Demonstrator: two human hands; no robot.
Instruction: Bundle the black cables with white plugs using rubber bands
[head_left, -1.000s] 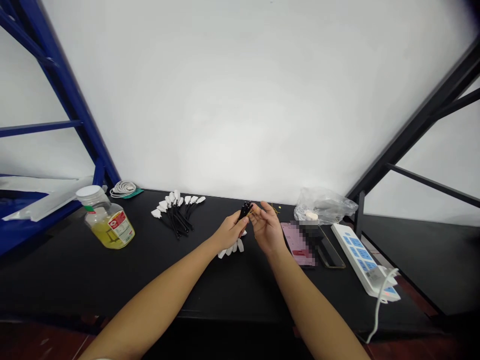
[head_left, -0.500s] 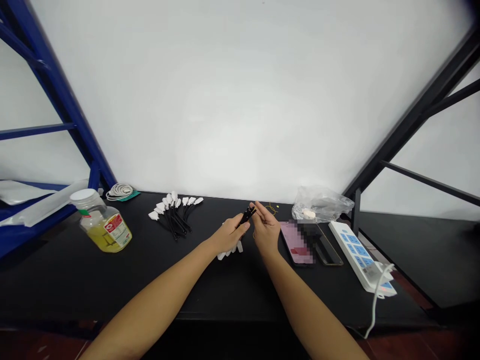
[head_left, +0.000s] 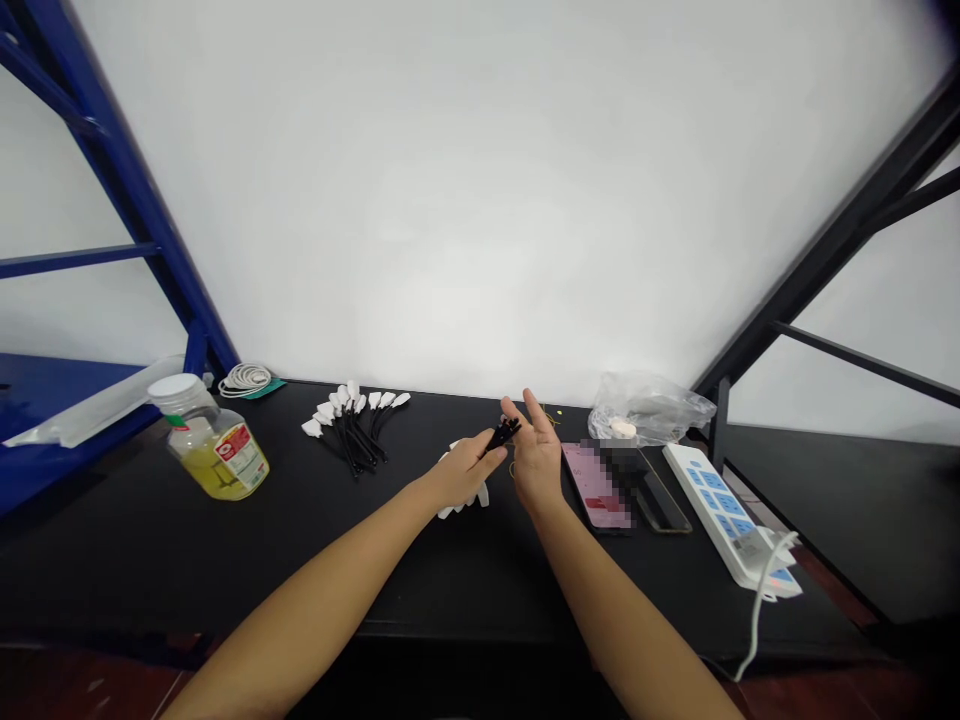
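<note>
My left hand (head_left: 463,472) is closed around a bundle of thin black sticks (head_left: 504,433) with white flat ends (head_left: 465,505). The black ends stick out past my thumb to the right, and the white ends show below and behind the hand. Close beside the black ends is my right hand (head_left: 536,455), its fingers stretched and spread. A thin yellow loop (head_left: 512,468), like a rubber band, shows at the edge of the right hand; how it is caught there is hidden. More white-ended black sticks (head_left: 352,425) lie fanned out on the black table (head_left: 300,560), left of my hands.
A jar of yellow liquid (head_left: 225,462) and a coiled white cable (head_left: 246,380) stand at the left. To the right lie a phone with a lit pink screen (head_left: 592,490), a dark phone (head_left: 664,500), a clear plastic bag (head_left: 652,405) and a white power strip (head_left: 724,510).
My right hand's fingers have spread and lifted slightly away from the black ends. My left hand keeps its hold on the bundle. The view has shifted slightly.
</note>
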